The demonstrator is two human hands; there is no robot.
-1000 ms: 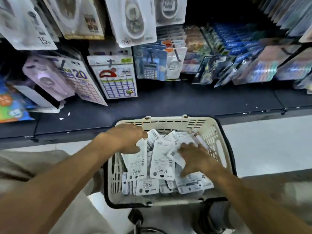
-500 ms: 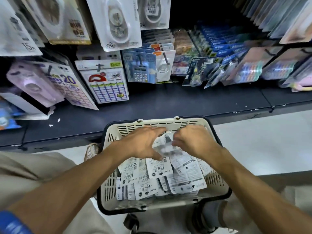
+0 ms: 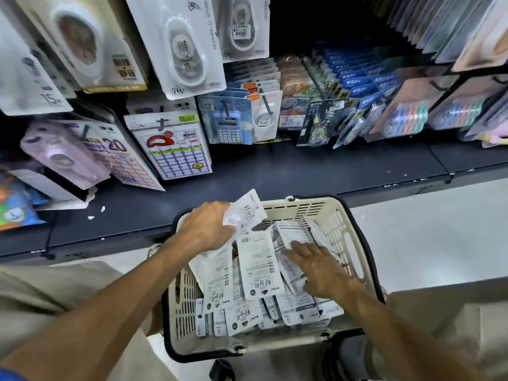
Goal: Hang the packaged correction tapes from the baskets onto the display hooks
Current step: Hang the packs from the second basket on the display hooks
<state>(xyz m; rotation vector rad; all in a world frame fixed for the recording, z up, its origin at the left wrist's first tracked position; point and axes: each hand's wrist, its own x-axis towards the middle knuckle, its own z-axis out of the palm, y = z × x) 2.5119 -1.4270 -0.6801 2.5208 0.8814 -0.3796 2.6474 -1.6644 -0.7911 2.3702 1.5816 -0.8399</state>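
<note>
A cream plastic basket [image 3: 343,240] with a black rim sits in front of me, filled with several white packaged correction tapes [image 3: 258,268]. My left hand [image 3: 206,226] grips a white correction tape pack [image 3: 246,213] and holds it just above the basket's far left corner. My right hand [image 3: 319,266] lies flat with straight fingers on the packs at the right side of the basket. Larger correction tape packs hang on display hooks [image 3: 181,45] above the shelf.
A dark shelf [image 3: 275,171] runs behind the basket. Label sheets [image 3: 176,149], a calculator pack [image 3: 228,122] and blue stationery packs [image 3: 362,83] hang over it. Pale floor [image 3: 426,229] lies to the right. My knees flank the basket.
My left hand has lifted one pack up out of the pile. My right hand has moved from the basket's far side down onto the packs at the right.
</note>
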